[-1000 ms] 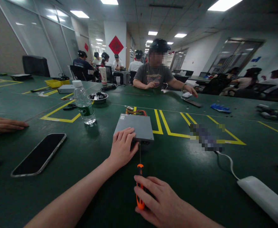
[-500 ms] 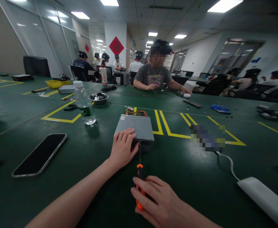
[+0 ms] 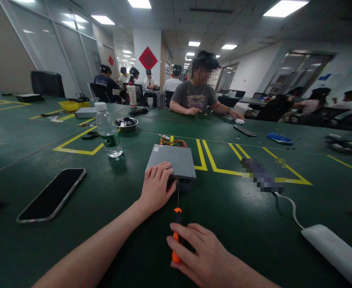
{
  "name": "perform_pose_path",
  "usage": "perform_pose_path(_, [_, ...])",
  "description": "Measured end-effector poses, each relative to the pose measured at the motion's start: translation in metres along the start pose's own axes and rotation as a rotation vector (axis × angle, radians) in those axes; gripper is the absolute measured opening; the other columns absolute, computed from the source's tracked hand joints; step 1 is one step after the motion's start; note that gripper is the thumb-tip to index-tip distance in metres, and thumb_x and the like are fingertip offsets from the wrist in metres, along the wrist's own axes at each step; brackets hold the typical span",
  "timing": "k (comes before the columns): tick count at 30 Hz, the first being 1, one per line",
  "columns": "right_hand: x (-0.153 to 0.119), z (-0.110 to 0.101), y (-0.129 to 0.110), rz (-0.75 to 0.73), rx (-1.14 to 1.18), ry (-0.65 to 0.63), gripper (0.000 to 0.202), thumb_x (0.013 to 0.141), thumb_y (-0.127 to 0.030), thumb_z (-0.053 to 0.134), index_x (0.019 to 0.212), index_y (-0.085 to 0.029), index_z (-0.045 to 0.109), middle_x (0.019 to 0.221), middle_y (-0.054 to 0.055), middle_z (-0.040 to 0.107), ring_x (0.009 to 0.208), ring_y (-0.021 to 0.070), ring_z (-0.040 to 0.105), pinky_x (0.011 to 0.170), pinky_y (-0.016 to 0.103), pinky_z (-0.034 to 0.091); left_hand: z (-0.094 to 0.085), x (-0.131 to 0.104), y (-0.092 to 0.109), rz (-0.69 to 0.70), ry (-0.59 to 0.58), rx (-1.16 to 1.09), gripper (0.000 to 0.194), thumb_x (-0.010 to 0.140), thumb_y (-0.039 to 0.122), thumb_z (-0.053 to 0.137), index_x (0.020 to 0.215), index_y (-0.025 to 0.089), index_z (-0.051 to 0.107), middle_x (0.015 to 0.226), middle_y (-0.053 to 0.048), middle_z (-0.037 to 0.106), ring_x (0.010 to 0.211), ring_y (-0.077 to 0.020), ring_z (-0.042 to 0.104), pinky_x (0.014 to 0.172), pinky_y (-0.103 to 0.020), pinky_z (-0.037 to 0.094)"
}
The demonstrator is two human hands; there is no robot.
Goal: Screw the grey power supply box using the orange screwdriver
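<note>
A grey metal computer power supply (image 3: 172,157) lies on the green table, its bundle of coloured wires (image 3: 176,141) at the far side. My left hand (image 3: 157,185) holds it at the near left corner, fingers over the top and thumb low on the front face. In my right hand (image 3: 198,250) is a screwdriver (image 3: 176,244) with an orange and black handle, pinched between thumb and fingers. Its thin shaft points away from me and reaches the front face beside my left thumb. The tip's exact contact point is hidden.
Left of the power supply stand a water bottle (image 3: 109,134) and a metal bowl (image 3: 126,124) of small parts. A phone (image 3: 52,195) lies near left. At right are a white power strip (image 3: 333,250) with its cord and a blue glove (image 3: 280,138). A co-worker (image 3: 195,96) sits opposite.
The screwdriver's handle has turned slightly between my right fingers. My left hand and the power supply stay in place. Opposite, the co-worker's head has turned to the side.
</note>
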State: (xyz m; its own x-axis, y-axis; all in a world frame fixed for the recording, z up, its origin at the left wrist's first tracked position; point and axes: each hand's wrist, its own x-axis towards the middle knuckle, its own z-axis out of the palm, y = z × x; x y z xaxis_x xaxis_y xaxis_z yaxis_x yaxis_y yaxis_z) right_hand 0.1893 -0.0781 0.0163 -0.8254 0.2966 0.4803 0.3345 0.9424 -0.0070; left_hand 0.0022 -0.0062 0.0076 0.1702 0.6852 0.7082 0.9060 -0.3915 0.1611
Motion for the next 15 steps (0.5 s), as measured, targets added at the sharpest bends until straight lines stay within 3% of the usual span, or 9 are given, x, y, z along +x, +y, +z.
perform_pose_path(5, [-0.0039, 0.0047, 0.003, -0.06, 0.03, 0.189, 0.014, 0.086, -0.025, 0.052, 0.085, -0.012, 0.055, 0.101, 0.015, 0.065, 0.072, 0.014, 0.063, 0.068, 0.027, 0.05, 0.0001, -0.0006, 0.0001, 0.004, 0.007, 0.004, 0.023, 0.081, 0.028, 0.051, 0.102, 0.02, 0.049, 0.118, -0.007, 0.056, 0.114, -0.0224, 0.046, 0.092, -0.04, 0.031])
perform_pose_path(7, [-0.0036, 0.0032, 0.0027, -0.038, 0.04, 0.18, 0.018, 0.088, -0.028, 0.049, 0.089, -0.011, 0.054, 0.101, 0.015, 0.065, 0.075, 0.0146, 0.063, 0.071, 0.028, 0.05, 0.0004, -0.0006, 0.0002, 0.002, 0.007, 0.003, 0.022, 0.081, 0.028, 0.051, 0.102, 0.02, 0.049, 0.118, -0.007, 0.056, 0.114, -0.0223, 0.047, 0.092, -0.04, 0.031])
perform_pose_path(11, [-0.0008, -0.0019, -0.0002, -0.016, 0.02, 0.041, 0.028, 0.091, -0.028, 0.04, 0.108, -0.01, 0.053, 0.105, 0.013, 0.064, 0.084, 0.0164, 0.063, 0.074, 0.029, 0.05, 0.0005, -0.0001, 0.0004, 0.001, -0.002, 0.007, 0.022, 0.082, 0.028, 0.05, 0.102, 0.02, 0.049, 0.118, -0.007, 0.056, 0.114, -0.0229, 0.046, 0.092, -0.041, 0.031])
perform_pose_path(15, [-0.0022, 0.0012, -0.0003, -0.051, -0.023, 0.129, 0.021, 0.088, -0.024, 0.047, 0.1, -0.01, 0.057, 0.099, 0.015, 0.065, 0.078, 0.0161, 0.064, 0.068, 0.028, 0.049, -0.0003, 0.0007, 0.0008, 0.009, 0.003, 0.007, 0.022, 0.082, 0.027, 0.05, 0.102, 0.02, 0.049, 0.117, -0.007, 0.056, 0.113, -0.0229, 0.047, 0.091, -0.041, 0.031])
